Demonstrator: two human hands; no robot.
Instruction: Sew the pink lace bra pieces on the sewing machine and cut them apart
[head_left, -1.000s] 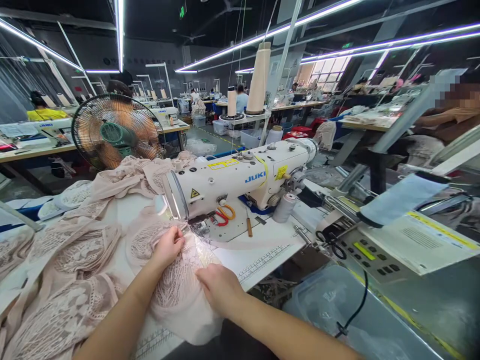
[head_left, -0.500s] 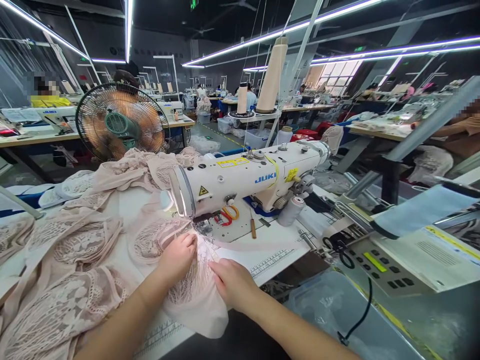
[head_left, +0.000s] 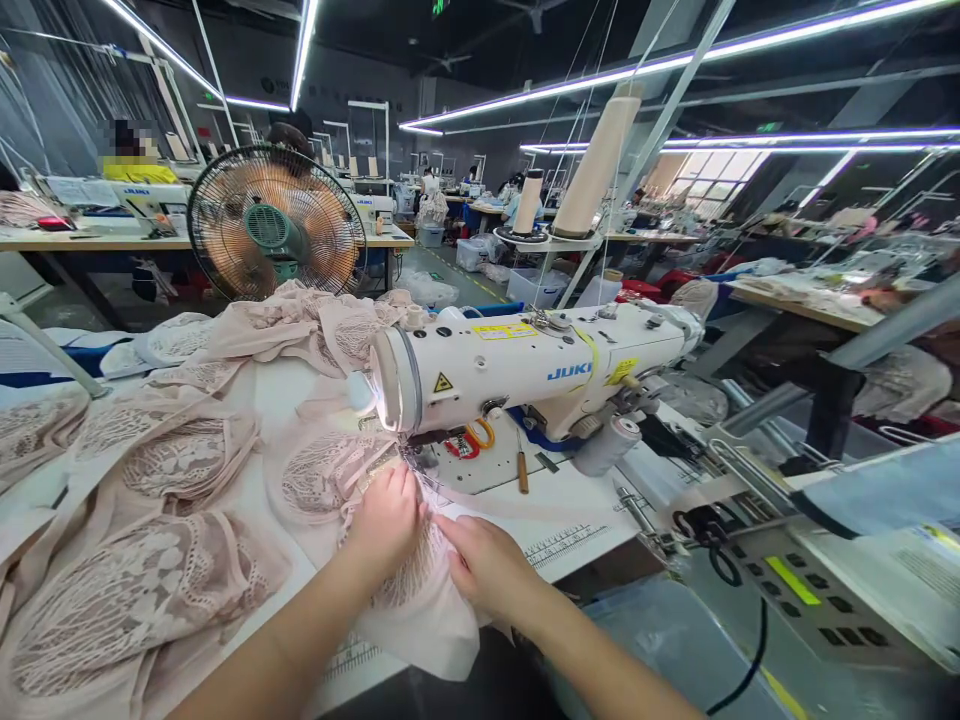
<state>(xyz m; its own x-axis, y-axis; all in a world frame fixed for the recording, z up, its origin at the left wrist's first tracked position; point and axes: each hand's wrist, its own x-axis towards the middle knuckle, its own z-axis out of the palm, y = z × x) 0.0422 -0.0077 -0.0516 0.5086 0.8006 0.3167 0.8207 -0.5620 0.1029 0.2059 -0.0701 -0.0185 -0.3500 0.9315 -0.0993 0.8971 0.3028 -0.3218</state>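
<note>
The left hand [head_left: 386, 515] and right hand [head_left: 487, 565], in front of the sewing machine [head_left: 525, 365], are bare, forearms [head_left: 300, 640] uncovered.

both hands have crept forward along the pale pink lace fabric [head_left: 420, 610] — the left hand [head_left: 386, 515], which sat off to the left, now has its fingertips just before the needle of the white sewing machine [head_left: 525, 370], and the right hand [head_left: 487, 565] has closed in until the fingertips nearly meet — while the view has swung leftward.

matt pink lace cloth [head_left: 420, 570] — glossy white sewing machine [head_left: 525, 365].
</note>
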